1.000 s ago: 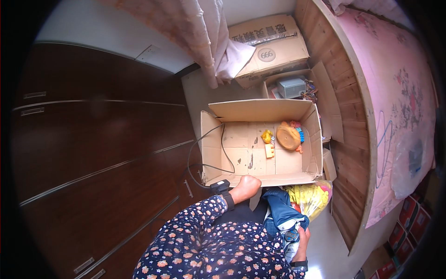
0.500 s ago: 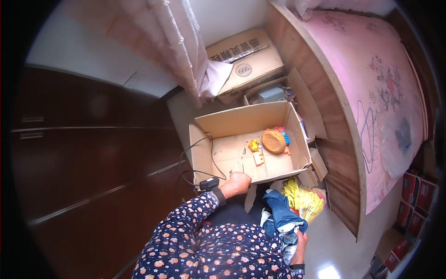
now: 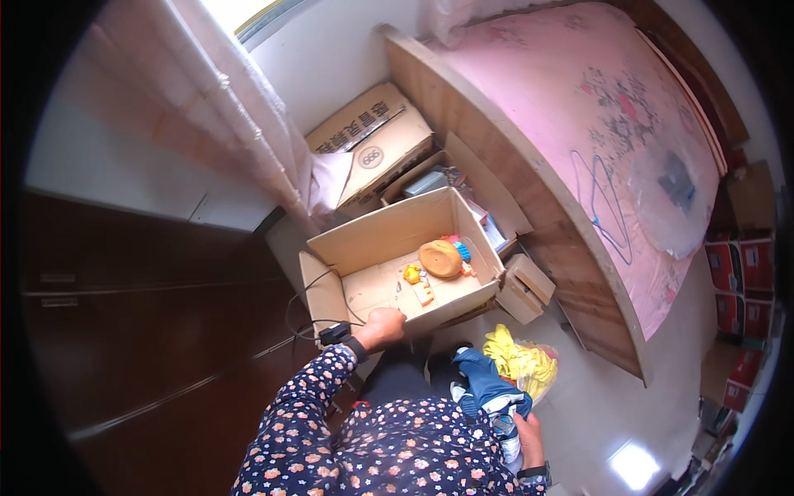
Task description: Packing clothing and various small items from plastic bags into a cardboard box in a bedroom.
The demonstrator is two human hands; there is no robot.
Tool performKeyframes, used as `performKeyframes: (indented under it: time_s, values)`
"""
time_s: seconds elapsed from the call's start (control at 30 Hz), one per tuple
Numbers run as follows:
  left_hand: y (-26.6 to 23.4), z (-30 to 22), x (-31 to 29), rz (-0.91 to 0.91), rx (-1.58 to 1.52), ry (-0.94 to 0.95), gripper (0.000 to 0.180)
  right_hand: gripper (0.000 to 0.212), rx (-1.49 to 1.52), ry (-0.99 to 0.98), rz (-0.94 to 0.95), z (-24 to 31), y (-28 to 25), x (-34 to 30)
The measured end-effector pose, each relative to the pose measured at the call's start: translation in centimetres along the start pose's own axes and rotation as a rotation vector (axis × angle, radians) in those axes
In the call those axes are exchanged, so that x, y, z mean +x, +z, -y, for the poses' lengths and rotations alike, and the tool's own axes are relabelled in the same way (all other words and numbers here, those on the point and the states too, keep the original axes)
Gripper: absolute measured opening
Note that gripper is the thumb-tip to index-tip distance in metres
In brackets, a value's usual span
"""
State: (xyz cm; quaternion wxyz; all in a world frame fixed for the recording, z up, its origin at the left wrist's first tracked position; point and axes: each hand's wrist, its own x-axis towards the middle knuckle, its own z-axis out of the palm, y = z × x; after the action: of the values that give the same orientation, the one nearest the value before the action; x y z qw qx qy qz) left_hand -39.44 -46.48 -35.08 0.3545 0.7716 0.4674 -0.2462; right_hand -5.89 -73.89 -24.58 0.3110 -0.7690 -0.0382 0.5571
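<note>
My left hand (image 3: 382,326) is closed over the near edge of an open cardboard box (image 3: 370,240). Inside that box lie a round brown toy (image 3: 441,259) with coloured bits beside it, a small yellow toy (image 3: 412,274) and an orange-and-white piece (image 3: 423,293). At my right side, my right hand (image 3: 529,438) grips a bundle of blue and white clothing (image 3: 488,382), fingers wrapped round its lower part. Just beyond this bundle, yellow cloth (image 3: 523,361) in a clear plastic bag sits on the floor.
Behind the open box stand another carton (image 3: 376,149) and an open box with a grey container (image 3: 426,183). A wooden bed board (image 3: 529,186) borders the right, with a pink bed (image 3: 571,91) beyond. Dark cabinets (image 3: 157,331) line the left. A black cable (image 3: 308,289) loops over the box's left side.
The view has swung to the right, so box and bed sit further left in the picture. Both hands keep their holds. More floor shows between the box and the yellow cloth.
</note>
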Motion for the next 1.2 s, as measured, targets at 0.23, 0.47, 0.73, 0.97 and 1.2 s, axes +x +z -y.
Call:
performKeyframes:
  time_s: [0.23, 0.47, 0.73, 0.97, 1.2]
  values:
    - [0.1, 0.8, 0.4, 0.019, 0.023, -0.067, 0.028, 0.043, -0.007, 0.000, 0.084, -1.5, -2.2, -2.5]
    - [0.9, 0.0, 0.5, 0.013, 0.070, -0.115, 0.031, 0.072, -0.020, -0.150, 0.294, -2.5, -4.4, -4.6]
    - [2.2, -0.5, 0.7, -0.013, 0.168, -0.117, 0.032, 0.062, -0.137, -0.288, 0.107, -7.5, -5.5, -4.7]
    - [2.9, 1.1, 1.8, -0.004, 0.226, -0.107, 0.034, 0.035, -0.028, -0.226, -0.228, -12.7, -4.5, -5.1]
    - [2.6, 0.3, 1.7, 0.031, 0.280, -0.101, 0.034, 0.028, 0.244, -0.301, -0.372, -17.0, -2.4, -5.5]
